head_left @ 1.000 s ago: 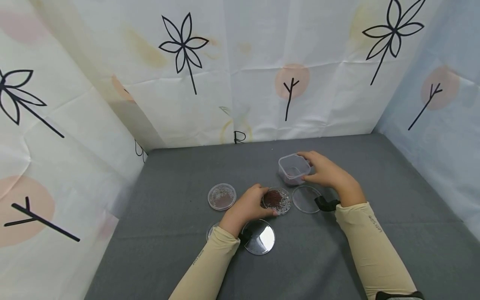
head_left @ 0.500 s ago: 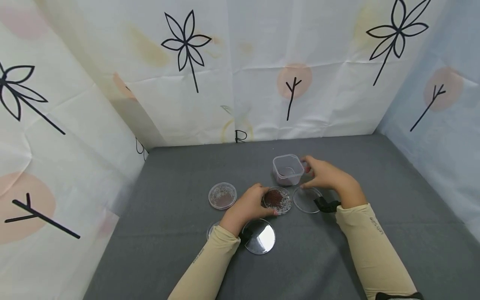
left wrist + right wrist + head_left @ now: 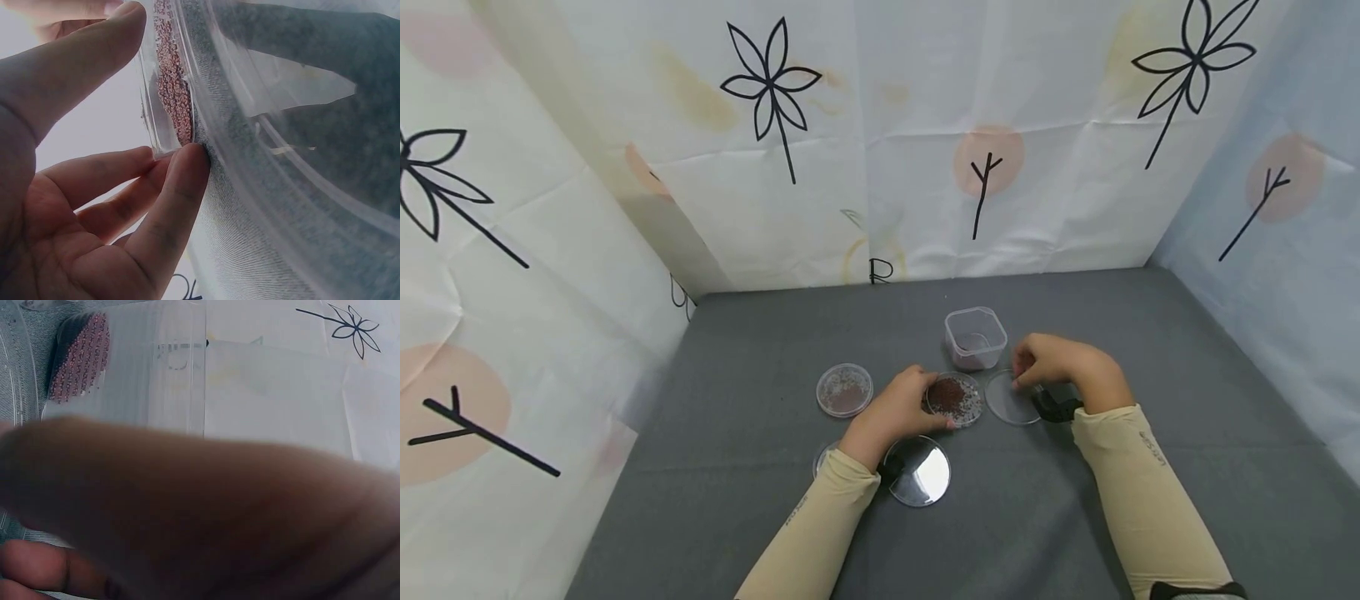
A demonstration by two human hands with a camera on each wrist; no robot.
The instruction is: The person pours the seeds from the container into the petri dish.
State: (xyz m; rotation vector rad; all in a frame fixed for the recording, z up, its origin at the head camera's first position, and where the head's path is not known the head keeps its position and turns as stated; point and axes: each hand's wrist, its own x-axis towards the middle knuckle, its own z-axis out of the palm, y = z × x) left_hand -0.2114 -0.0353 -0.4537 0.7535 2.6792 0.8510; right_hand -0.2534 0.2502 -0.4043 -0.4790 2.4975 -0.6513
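Note:
My left hand (image 3: 895, 417) holds a round, clear petri dish (image 3: 972, 410) by its sides, between thumb and fingers. Dark reddish-brown grains (image 3: 176, 94) lie in that dish, with whitish bits around them in the head view. Just right of it lies a clear round lid or dish (image 3: 1004, 412). Over its far right edge hovers my right hand (image 3: 1066, 368), fingers bent downward with a gap to the thumb; whether the fingertips touch the rim I cannot tell. A clear square tub (image 3: 134, 378) stands beside the right hand, with reddish grains at its bottom.
Another petri dish (image 3: 844, 392) with pale and reddish bits lies to the left. A shiny clear round lid (image 3: 917, 472) sits by my left wrist, and a further clear rim (image 3: 821, 458) is mostly hidden by the left forearm. Patterned cloth walls (image 3: 910, 208) enclose the grey table (image 3: 760, 400).
The right hand has let go of the square tub and come toward me, over the clear round piece. The tub has shifted slightly left. My left hand keeps its hold on the petri dish.

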